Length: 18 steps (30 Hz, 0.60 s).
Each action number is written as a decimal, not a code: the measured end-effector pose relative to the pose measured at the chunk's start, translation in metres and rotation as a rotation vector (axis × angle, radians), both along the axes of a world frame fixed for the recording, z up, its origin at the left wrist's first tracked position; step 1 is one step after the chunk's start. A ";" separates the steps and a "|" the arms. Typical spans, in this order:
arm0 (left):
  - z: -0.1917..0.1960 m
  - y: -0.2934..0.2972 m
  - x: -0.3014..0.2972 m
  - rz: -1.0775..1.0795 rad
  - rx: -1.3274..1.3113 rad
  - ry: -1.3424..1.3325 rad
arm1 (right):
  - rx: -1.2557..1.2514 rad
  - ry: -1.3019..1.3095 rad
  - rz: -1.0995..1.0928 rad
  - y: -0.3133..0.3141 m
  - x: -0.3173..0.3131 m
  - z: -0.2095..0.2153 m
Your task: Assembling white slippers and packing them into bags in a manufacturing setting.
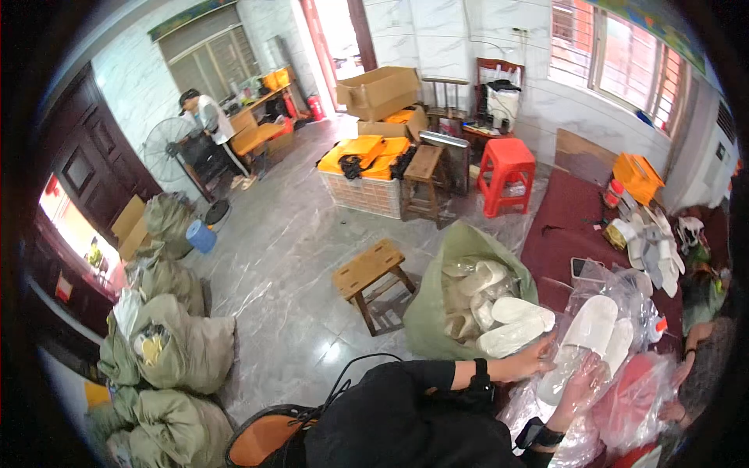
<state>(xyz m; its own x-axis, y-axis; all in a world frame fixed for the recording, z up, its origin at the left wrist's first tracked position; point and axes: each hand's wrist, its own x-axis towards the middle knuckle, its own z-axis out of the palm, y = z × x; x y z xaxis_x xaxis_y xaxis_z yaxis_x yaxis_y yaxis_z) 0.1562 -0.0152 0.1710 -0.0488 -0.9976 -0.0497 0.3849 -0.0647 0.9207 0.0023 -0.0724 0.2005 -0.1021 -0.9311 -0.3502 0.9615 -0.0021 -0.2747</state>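
Observation:
A pair of white slippers stands tilted upward over the couch, with clear plastic film around its lower part. My right hand is closed round the slippers through the plastic. At their left edge my left hand has its fingers closed, apparently on the clear plastic bag; the fingertips are partly hidden. Just beyond my left hand, other white slippers rest at the mouth of an open green woven sack, which holds more pale slippers. Crumpled clear and pink plastic lies beside my right hand.
A dark red couch carries a phone and grey-white slippers. At the right edge another person's arm reaches in. A wooden stool, red stool and orange-filled crate stand ahead; stuffed sacks line the left.

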 end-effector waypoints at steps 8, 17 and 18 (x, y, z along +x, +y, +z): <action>0.016 0.017 0.038 -0.209 0.163 0.221 | -0.338 -0.525 0.457 -0.013 0.031 -0.017; 0.046 0.023 0.079 -0.227 0.158 -0.063 | -0.139 -0.588 0.458 -0.038 0.079 -0.017; 0.044 0.023 0.086 -0.170 0.124 -0.091 | -0.117 -0.621 0.497 -0.038 0.092 -0.013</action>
